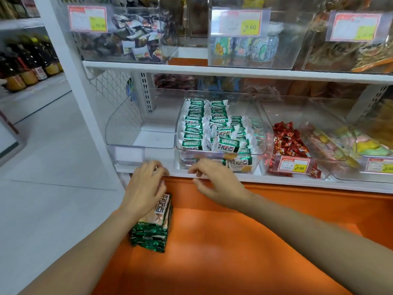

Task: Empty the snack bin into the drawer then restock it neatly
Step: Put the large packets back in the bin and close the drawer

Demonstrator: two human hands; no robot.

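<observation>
Looks like the restock is nearly done. The clear snack bin (264, 141) on the lower shelf (276, 179) is packed with tidy rows of green-and-white packets (204, 126), and the orange drawer (223, 252) pulled out below it is basically bare. All that's in it is one small stack of packets (152, 233) at its near-left side. The left hand (144, 186) is clamped over the top of that stack, fingers wrapped down over the far end. The right hand (214, 182) hovers just in front of the bin's front lip with fingers loosely bent and nothing in them as far as I can see, though the fingertips are a bit blurry. These foil wrappers look light and slick, and whatever's inside (a biscuit or cake, I'd guess) will probably crush if squeezed hard. I'd pinch the stack by its long sides so the layers don't fan out and slide, then lay them flat on the front row. To the left there's another clear bin (119, 124) with nothing visible in it, and to the right a bin of red candies (287, 141).
</observation>
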